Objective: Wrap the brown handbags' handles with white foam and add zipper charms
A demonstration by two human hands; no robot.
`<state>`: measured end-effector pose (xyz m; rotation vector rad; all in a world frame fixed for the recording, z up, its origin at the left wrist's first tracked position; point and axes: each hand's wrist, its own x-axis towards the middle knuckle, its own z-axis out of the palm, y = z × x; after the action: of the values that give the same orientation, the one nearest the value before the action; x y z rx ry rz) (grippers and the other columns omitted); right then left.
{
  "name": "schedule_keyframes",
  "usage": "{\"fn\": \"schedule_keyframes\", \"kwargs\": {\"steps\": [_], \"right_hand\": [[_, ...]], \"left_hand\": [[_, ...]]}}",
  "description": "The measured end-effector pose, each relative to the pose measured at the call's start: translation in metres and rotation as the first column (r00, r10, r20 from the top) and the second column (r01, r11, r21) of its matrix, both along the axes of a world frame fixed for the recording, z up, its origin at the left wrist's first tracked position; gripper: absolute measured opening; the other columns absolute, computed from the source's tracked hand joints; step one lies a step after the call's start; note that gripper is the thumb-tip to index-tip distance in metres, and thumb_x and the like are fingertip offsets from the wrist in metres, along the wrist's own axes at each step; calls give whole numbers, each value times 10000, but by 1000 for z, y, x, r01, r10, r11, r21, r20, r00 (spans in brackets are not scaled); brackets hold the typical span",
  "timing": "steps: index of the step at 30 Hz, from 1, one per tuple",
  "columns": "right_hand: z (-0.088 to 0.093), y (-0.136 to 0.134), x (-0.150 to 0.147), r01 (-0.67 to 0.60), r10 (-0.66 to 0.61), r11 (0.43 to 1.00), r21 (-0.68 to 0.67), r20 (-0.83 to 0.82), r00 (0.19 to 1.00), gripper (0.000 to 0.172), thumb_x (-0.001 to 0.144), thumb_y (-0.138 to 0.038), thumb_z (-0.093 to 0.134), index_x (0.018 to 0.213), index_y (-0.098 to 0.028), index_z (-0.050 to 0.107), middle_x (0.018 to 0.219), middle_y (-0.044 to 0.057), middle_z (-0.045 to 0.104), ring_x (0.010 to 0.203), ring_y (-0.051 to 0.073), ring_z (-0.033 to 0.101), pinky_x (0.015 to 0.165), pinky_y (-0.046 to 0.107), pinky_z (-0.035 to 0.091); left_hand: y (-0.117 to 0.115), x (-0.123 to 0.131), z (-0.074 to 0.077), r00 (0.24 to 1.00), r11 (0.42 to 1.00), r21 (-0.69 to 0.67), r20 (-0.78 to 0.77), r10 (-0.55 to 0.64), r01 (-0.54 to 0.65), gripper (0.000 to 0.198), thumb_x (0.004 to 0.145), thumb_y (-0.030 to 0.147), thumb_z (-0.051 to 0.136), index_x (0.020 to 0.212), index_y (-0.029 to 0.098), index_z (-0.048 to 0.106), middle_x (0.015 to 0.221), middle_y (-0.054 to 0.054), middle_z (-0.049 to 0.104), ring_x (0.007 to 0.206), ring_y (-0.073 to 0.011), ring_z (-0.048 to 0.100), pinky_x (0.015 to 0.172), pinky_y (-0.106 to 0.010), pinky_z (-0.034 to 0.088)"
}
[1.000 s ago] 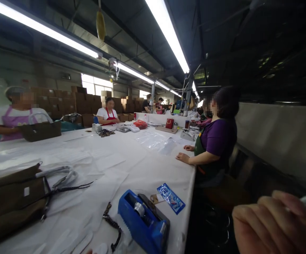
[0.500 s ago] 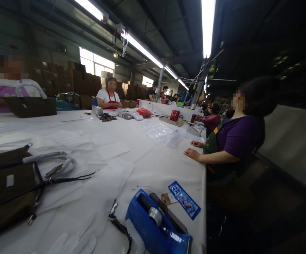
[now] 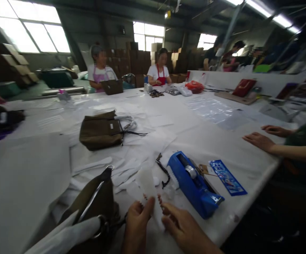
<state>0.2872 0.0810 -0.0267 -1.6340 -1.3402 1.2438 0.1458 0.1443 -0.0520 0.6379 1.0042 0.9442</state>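
My left hand [image 3: 139, 220] and my right hand [image 3: 183, 225] are close together, low in the middle of the head view, both with fingers pinched. Short bits of a knobbly brown cord [image 3: 160, 201] show at the fingertips of both; the rest is hidden. Behind the fingertips is a white paper strip [image 3: 146, 180]. Left of my hands lies a dark olive handbag [image 3: 92, 197], its handle [image 3: 76, 233] wrapped in white. A dark braided strap [image 3: 163, 171] rests beside a blue tape dispenser [image 3: 192, 187].
Another olive handbag [image 3: 102, 130] lies farther back on the white table [image 3: 174, 137]. A blue packet [image 3: 228, 178] is right of the dispenser. At the right edge rest a co-worker's hands [image 3: 260, 141]. Other people sit across the table, near a red plastic bag [image 3: 194, 86].
The view has swung left and down. My two hands, out of sight before, now show at the bottom with the brown cord. The nearer handbag has come into view.
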Motion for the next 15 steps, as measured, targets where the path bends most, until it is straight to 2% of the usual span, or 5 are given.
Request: {"fn": "schedule_keyframes", "kwargs": {"steps": [2, 3, 7, 10, 15], "right_hand": [[5, 1, 5, 107, -115, 988, 112, 70, 991, 528, 914, -623, 529, 1188, -188, 649, 1138, 148, 712, 1022, 272, 682, 803, 341, 541], [8, 2, 7, 151, -163, 977, 152, 73, 984, 517, 899, -619, 559, 1176, -191, 647, 1144, 142, 705, 1044, 271, 670, 804, 334, 536], [18, 8, 8, 257, -267, 931, 260, 6, 964, 367, 823, -529, 697, 953, -186, 666, 926, 70, 703, 890, 236, 659, 720, 300, 493], [18, 10, 4, 292, -281, 920, 262, -78, 956, 313, 809, -476, 722, 790, -171, 653, 771, 29, 671, 752, 197, 620, 682, 288, 458], [16, 9, 2, 295, -258, 928, 225, -182, 949, 454, 819, -570, 700, 664, -145, 653, 619, 14, 622, 613, 164, 549, 610, 291, 436]], "left_hand": [[-4, 1, 12, 1000, 997, 80, -17, -16, 18, 486, 654, 507, 862, 914, 106, 774, 865, -131, 791, 762, -279, 739, 698, -333, 571], [-7, 1, 17, 999, 993, 119, -37, -24, 28, 479, 664, 503, 855, 922, 106, 774, 875, -132, 791, 774, -285, 740, 723, -346, 575], [-26, 3, 26, 995, 980, 188, -85, -46, 61, 485, 650, 495, 864, 942, 117, 782, 889, -131, 792, 831, -310, 742, 777, -373, 582], [-41, 1, 26, 992, 976, 203, -113, -60, 82, 479, 644, 474, 876, 944, 114, 775, 909, -133, 792, 851, -307, 743, 765, -354, 585], [-50, -6, 29, 986, 970, 225, -158, -52, 87, 509, 684, 501, 847, 989, 103, 753, 886, -129, 791, 789, -294, 750, 729, -362, 600]]}}
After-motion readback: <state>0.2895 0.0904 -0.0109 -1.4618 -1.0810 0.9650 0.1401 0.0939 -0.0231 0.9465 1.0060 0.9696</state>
